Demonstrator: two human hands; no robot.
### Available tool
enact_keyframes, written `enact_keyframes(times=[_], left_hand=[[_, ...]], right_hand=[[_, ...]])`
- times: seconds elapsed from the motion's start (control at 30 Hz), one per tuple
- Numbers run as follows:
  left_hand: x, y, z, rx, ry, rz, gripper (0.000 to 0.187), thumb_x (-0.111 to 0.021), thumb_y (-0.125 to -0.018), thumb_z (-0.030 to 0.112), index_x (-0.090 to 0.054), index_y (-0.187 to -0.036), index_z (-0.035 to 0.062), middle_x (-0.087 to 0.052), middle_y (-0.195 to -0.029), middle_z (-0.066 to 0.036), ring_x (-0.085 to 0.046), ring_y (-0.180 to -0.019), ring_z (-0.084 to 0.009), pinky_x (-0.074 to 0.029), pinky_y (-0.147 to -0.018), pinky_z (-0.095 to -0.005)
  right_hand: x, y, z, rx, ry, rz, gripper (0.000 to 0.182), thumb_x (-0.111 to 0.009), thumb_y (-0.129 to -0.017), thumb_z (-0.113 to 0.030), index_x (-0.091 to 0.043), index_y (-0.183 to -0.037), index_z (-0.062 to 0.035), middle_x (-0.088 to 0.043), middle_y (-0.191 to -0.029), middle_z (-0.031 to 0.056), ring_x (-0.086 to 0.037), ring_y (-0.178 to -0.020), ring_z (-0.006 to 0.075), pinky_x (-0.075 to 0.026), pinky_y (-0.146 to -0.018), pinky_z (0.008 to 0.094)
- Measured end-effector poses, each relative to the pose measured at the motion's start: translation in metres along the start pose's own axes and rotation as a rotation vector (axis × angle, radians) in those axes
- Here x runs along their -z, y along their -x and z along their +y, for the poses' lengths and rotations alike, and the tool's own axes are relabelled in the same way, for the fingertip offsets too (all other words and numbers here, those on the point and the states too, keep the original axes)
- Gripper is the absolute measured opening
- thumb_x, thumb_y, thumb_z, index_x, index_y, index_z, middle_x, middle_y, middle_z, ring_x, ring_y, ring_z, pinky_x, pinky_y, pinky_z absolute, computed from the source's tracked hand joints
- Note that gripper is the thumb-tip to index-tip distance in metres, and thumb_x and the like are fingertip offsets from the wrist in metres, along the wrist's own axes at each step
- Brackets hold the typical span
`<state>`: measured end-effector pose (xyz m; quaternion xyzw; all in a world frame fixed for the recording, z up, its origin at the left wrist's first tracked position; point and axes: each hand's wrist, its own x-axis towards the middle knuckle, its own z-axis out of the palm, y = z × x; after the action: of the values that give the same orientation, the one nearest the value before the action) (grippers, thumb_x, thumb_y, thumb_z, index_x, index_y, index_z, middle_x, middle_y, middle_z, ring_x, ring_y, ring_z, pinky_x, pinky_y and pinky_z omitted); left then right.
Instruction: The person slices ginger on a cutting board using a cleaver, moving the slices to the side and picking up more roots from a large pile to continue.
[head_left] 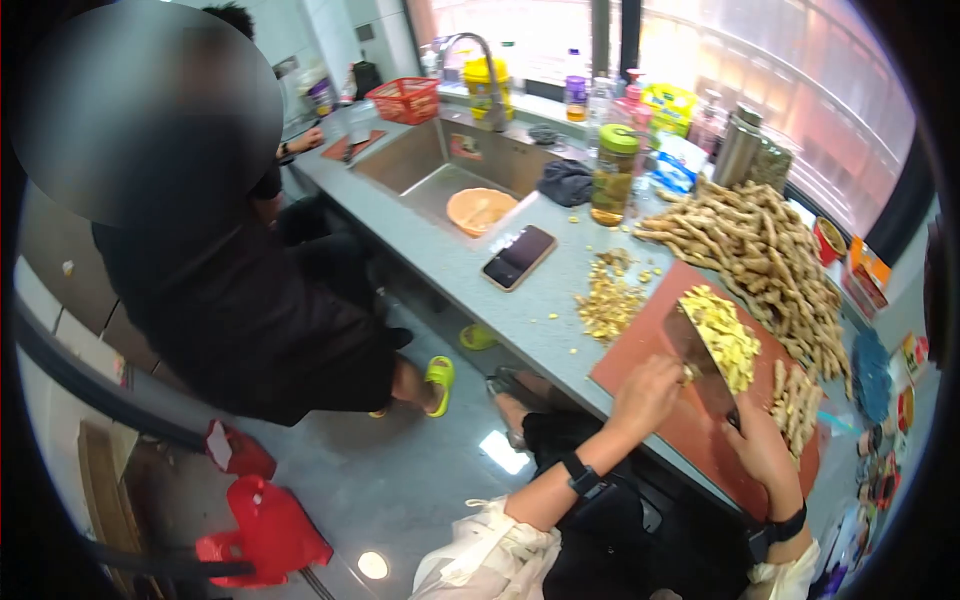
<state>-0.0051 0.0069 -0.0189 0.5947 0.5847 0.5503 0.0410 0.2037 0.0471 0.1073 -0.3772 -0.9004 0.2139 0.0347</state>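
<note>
A cleaver (704, 368) stands over the reddish-brown cutting board (700, 462), and my right hand (762, 450) is closed round its dark handle. Close to the blade's left side, my left hand (648, 392) has its fingers curled in. At its fingertips shows a small pale piece of root (688, 373), partly hidden. Chopped yellow pieces (722, 335) are heaped on the board beyond the blade. Several tan, finger-like roots (796, 405) lie at the board's right side. Behind the board rises a large pile of the same long, knobbly roots (765, 250).
Peelings and scraps (610, 300) lie left of the board, near a phone (519, 257). A green-lidded jar (613, 178) stands behind them. The sink (400, 165) holds an orange basin (480, 210). Another person (230, 310) in dark clothes stands at the left. Red bags (262, 530) lie on the floor.
</note>
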Motion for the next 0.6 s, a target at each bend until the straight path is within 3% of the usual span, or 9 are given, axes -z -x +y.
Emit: enact_keyframes(times=[0.07,0.37,0.6], left_hand=[[0.003,-0.002,0.004,0.013,0.011,-0.025,0.014,-0.071,-0.081,0.003,-0.065,-0.093,0.0016,-0.069,-0.108,-0.012,-0.064,-0.106,-0.0334,-0.053,-0.091,-0.0435],[0.001,-0.001,0.002,-0.018,-0.021,0.013,0.013,-0.071,-0.082,0.003,-0.064,-0.092,0.003,-0.068,-0.107,-0.01,-0.063,-0.105,-0.0329,-0.053,-0.089,-0.0434],[0.002,0.0,0.004,0.011,-0.021,-0.007,0.012,-0.07,-0.083,0.004,-0.063,-0.092,0.0032,-0.067,-0.105,-0.01,-0.063,-0.103,-0.0326,-0.053,-0.088,-0.0429]], right_hand=[[0.0,-0.001,-0.001,-0.1,0.021,-0.006,0.033,-0.068,-0.093,-0.013,-0.048,-0.115,0.0012,-0.065,-0.095,0.0322,-0.062,-0.095,0.0528,-0.048,-0.08,0.0578],[-0.026,-0.054,-0.006,-0.047,0.038,0.068,0.03,-0.065,-0.091,-0.009,-0.048,-0.113,0.0023,-0.065,-0.089,0.0323,-0.063,-0.091,0.0526,-0.048,-0.078,0.0588],[-0.025,-0.015,0.026,-0.005,0.002,0.067,0.032,-0.066,-0.09,-0.008,-0.05,-0.116,0.0025,-0.061,-0.083,0.0293,-0.061,-0.084,0.0526,-0.05,-0.075,0.0546]])
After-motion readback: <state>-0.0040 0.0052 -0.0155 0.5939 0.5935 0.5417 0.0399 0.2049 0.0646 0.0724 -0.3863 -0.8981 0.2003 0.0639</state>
